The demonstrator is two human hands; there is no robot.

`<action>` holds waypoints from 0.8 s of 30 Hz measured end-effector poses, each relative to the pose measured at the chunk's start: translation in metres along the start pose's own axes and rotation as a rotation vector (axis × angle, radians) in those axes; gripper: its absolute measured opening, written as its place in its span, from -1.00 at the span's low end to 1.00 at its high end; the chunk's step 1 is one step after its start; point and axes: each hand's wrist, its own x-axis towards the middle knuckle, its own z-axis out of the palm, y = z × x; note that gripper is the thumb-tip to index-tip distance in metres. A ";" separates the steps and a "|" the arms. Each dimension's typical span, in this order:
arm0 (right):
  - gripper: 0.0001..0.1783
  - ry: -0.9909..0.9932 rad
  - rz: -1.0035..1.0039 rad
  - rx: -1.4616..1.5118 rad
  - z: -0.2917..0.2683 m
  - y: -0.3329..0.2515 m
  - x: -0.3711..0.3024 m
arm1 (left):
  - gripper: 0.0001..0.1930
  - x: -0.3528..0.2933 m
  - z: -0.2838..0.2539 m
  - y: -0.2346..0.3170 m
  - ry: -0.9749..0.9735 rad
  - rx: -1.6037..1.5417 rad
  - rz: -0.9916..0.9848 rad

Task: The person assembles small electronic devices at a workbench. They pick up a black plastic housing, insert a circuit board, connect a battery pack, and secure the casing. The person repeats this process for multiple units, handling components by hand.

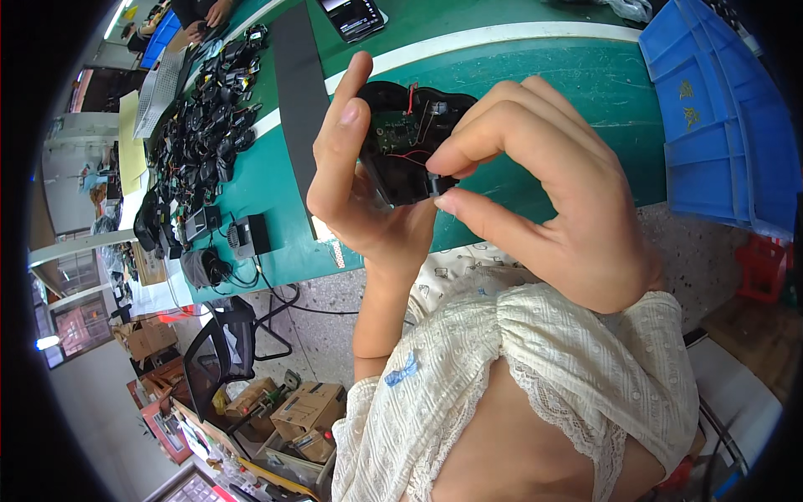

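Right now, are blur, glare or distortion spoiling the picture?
Head view: fisheye bends the white strip, and the corners go black; head view: the light at far left glares white; head view: the circuit board looks fairly sharp, its tiniest parts unreadable.

The casing (403,180) is black, its circuit board (391,134) and the tabletop (552,71) green, the crate (707,146) blue.

The housing (395,134) sits in the grip. Left of it, a parts heap (213,125) lies on the bench (263,188); right, a crate (707,125); beyond, a phone (353,18).
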 end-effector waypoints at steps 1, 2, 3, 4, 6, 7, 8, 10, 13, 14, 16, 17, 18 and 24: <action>-0.76 -0.003 0.003 0.011 0.000 0.000 0.001 | -0.27 0.000 0.000 0.000 0.003 0.001 0.000; -0.76 -0.010 0.007 0.014 0.000 0.000 0.001 | -0.27 0.001 0.000 -0.001 0.007 0.002 0.000; -0.76 -0.018 0.008 0.019 0.000 0.000 0.002 | -0.27 0.001 0.000 -0.001 0.008 -0.006 0.000; -0.76 -0.026 0.010 0.023 0.000 0.000 0.002 | -0.27 0.001 0.000 -0.001 0.009 -0.016 0.001; -0.76 -0.035 -0.007 0.014 0.000 0.000 0.003 | -0.30 0.001 0.001 -0.001 0.018 0.015 -0.005; -0.76 -0.040 -0.015 0.011 0.000 0.000 0.004 | -0.34 0.000 0.002 0.000 0.026 0.055 -0.012; -0.76 -0.045 -0.007 0.017 0.000 0.000 0.004 | -0.38 0.000 0.002 0.000 0.033 0.096 -0.019; -0.75 -0.051 0.013 0.026 0.001 0.002 0.004 | -0.30 -0.002 0.003 0.001 0.036 0.040 -0.036; -0.76 -0.048 0.030 0.016 0.001 0.003 0.003 | -0.26 -0.003 0.002 0.003 0.012 0.006 -0.053; -0.76 -0.044 0.024 0.005 0.001 0.002 0.004 | -0.26 -0.002 0.002 0.003 -0.001 0.003 -0.058; -0.76 -0.043 0.018 -0.007 0.001 0.001 0.005 | -0.26 -0.003 0.001 0.003 0.002 0.007 -0.068; -0.76 -0.044 0.017 -0.012 0.001 0.000 0.005 | -0.26 -0.003 0.000 0.004 0.004 0.010 -0.073; -0.76 -0.051 0.021 -0.020 0.001 0.000 0.005 | -0.26 -0.003 0.000 0.004 -0.009 0.023 -0.080; -0.75 -0.089 0.057 -0.110 -0.002 0.005 0.004 | -0.24 -0.003 -0.003 0.006 -0.086 0.095 -0.128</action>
